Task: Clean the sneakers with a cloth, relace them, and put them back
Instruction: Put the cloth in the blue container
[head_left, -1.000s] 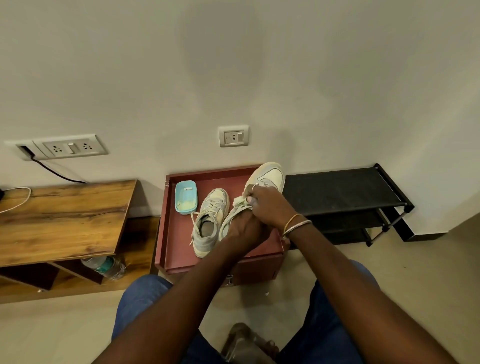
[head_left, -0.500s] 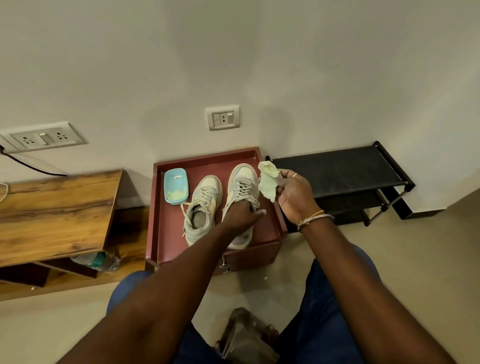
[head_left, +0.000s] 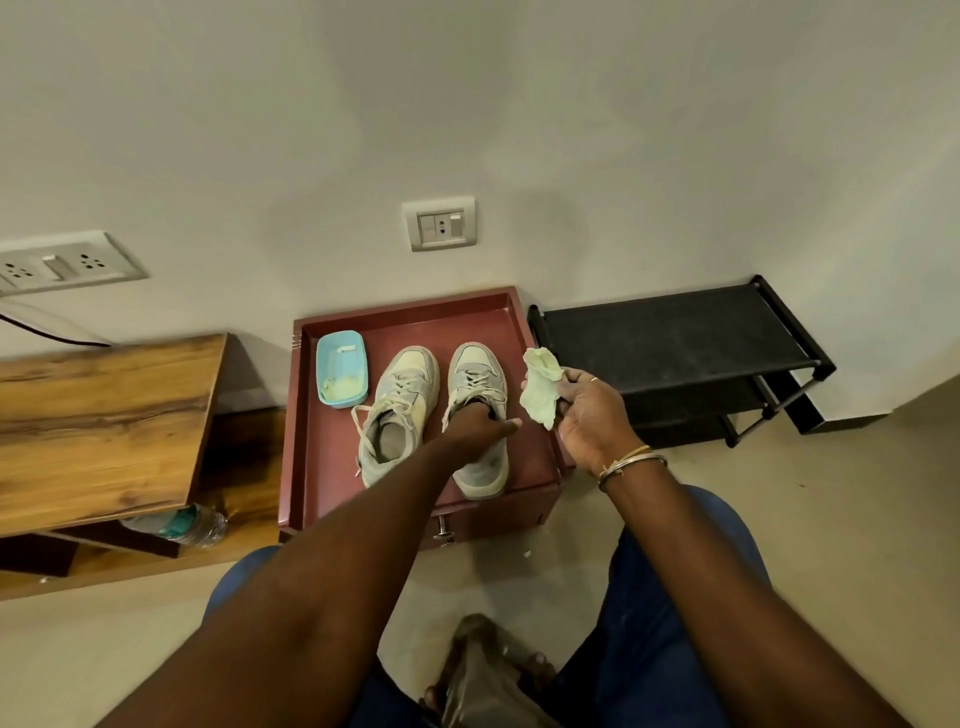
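Note:
Two pale grey-and-cream sneakers stand side by side, toes toward the wall, on the maroon cabinet top (head_left: 322, 462). The left sneaker (head_left: 397, 410) has loose laces trailing over its sides. My left hand (head_left: 480, 428) is tucked into the opening of the right sneaker (head_left: 478, 374), gripping its collar, thumb outside. My right hand (head_left: 589, 415) hovers just right of that shoe, above the cabinet's right rim, and pinches a crumpled pale green cloth (head_left: 541, 387).
A light blue tub (head_left: 341, 375) sits at the cabinet's back left. A black shoe rack (head_left: 675, 343) stands to the right, a wooden table (head_left: 98, 421) to the left with a water bottle (head_left: 179, 525) under it. Wall sockets are above.
The right sneaker, earlier tilted up in both hands, now stands flat on the cabinet. My right hand came off it to the right with the cloth.

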